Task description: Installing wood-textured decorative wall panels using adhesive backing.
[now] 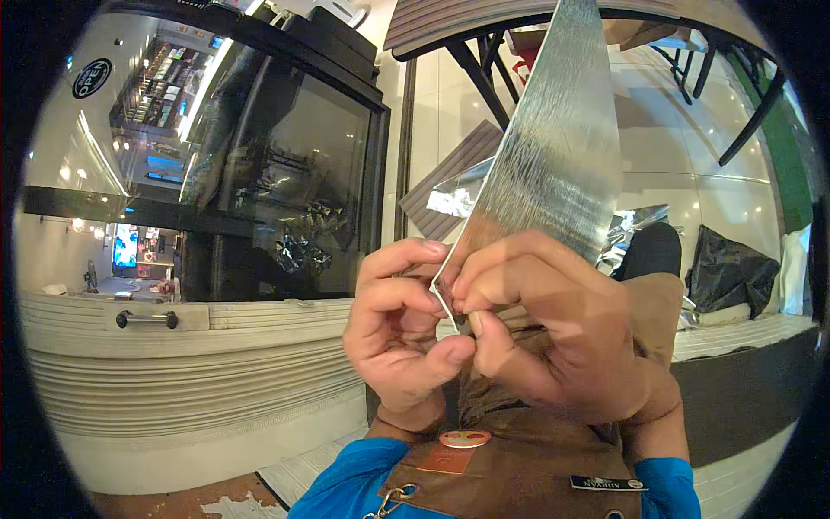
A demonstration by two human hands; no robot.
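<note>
A long silvery panel (558,147) with a brushed, shiny face and a thin pale edge stretches away from me, its near end between my hands. My left hand (393,324) grips the left edge by the near corner, fingertips and thumb closing around it. On the face side, my right hand (558,324) has its thumb and fingers pinched together at the same corner. The edge looks bent there. Whether a thin film is pinched between the right fingertips is hidden.
At the left stands a dark-framed glass front (303,164) above a pale ribbed base (199,372). Folding tables (484,26) with dark legs stand ahead. Crumpled shiny film (635,227) and a black bag (731,270) lie at the right. A brown ribbed board (432,186) rests beyond the panel.
</note>
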